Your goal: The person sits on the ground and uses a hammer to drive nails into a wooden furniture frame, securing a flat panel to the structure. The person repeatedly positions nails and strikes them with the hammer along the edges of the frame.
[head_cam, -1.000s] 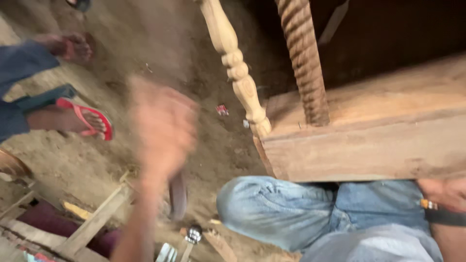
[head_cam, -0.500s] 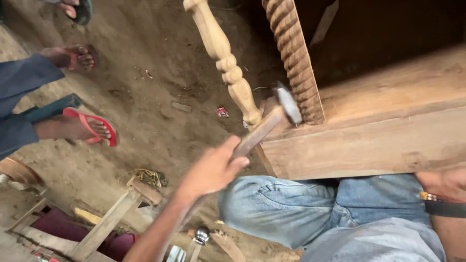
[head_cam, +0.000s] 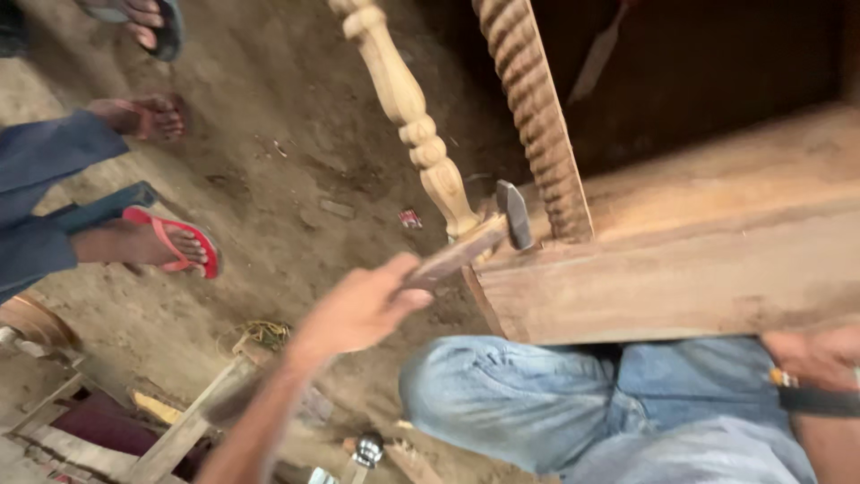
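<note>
Hammer [head_cam: 475, 240]: left grip [head_cam: 363, 309] closed round its handle, head now lower, at frame centre against the pale turned spindle [head_cam: 412, 121]'s foot on the wooden beam [head_cam: 681, 269]. Right hand [head_cam: 811, 358], lower right: closure unclear.

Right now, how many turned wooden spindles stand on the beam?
2: a pale baluster-shaped spindle left of the hammer head, and a darker rope-twist spindle right of it. More may be out of frame.
</note>
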Demonstrator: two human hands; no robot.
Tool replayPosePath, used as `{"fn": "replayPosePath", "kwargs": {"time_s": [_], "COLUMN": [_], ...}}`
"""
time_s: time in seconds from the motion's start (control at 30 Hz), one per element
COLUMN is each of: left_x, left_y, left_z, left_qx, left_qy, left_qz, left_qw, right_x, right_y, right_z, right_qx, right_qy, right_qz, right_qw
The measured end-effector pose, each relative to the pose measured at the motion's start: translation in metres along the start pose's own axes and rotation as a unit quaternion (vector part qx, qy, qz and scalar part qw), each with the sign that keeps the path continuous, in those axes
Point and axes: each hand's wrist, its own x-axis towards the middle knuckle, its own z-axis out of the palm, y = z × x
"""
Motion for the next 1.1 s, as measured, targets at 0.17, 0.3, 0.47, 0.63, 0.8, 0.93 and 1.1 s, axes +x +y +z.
{"fn": "replayPosePath", "kwargs": {"time_s": [0.17, 0.3, 0.47, 0.63, 0.8, 0.93, 1.1], "left_x": [-0.014, -0.01, -0.013, -0.02, 0.001, -0.026, -0.034], "left_y": [-0.027, 0.008, 0.008, -0.052, -0.012, -0.018, -0.053], "left_z": [-0.061, -0.031, -0.027, -0.055, 0.011, -0.023, -0.059], "left_qx": [-0.418, -0.411, 0.05, -0.395, -0.23, 0.001, -0.247], "left_qy": [0.196, 0.109, -0.018, 0.298, 0.017, 0.065, 0.353], "left_qz": [0.108, 0.132, -0.011, 0.02, -0.016, 0.04, 0.165], "left_qw": [0.881, 0.896, 0.999, 0.869, 0.973, 0.997, 0.887], "right_x": [0.0, 0.0, -0.001, 0.001, -0.001, -0.002, -0.001], "right_y": [0.0, 0.001, 0.006, 0.007, 0.009, 0.006, 0.001], "right_z": [-0.001, 0.0, -0.001, -0.003, -0.001, -0.002, -0.008], "right_qx": [0.0, 0.005, 0.009, 0.01, 0.021, 0.023, 0.021], "right_qy": [0.005, 0.0, 0.002, 0.005, 0.005, 0.006, 0.008], "right_qz": [0.003, 0.0, 0.001, 0.006, 0.004, 0.008, 0.011], "right_qw": [1.0, 1.0, 1.0, 1.0, 1.0, 1.0, 1.0]}}
